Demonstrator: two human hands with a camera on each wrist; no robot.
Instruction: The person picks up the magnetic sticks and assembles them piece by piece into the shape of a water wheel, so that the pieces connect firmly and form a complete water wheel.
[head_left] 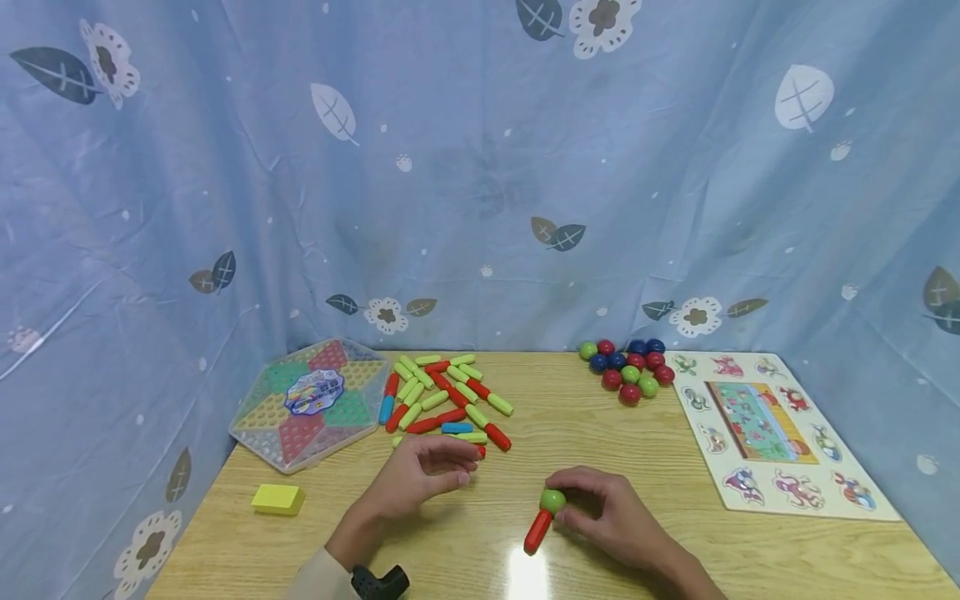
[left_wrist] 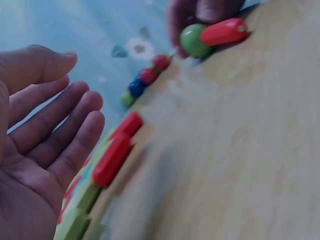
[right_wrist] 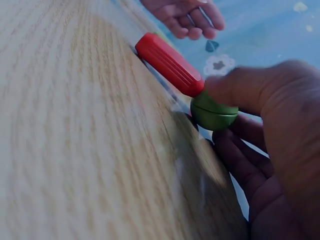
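Observation:
Between the thumb and fingers of my right hand (head_left: 618, 521) is a green ball (head_left: 552, 500), pinched close to the tabletop. A red ridged rod (right_wrist: 170, 65) meets the ball end to end and points toward the near edge of the table. My left hand (head_left: 423, 475) hovers in front of a pile of rods, its fingers relaxed and nothing in its grasp. That pile holds red rods (head_left: 497, 436), light green rods (head_left: 435, 400) and a few blue rods (head_left: 457, 427). In the left wrist view the palm and fingers are plainly bare.
Red, blue and green balls (head_left: 630, 375) cluster at the back right. Beside them lies a white puzzle board (head_left: 708, 483) with animal pieces. A hexagonal game board (head_left: 311, 408) sits at the left, with a yellow block (head_left: 278, 498) in front. A blue curtain (head_left: 480, 192) borders the table.

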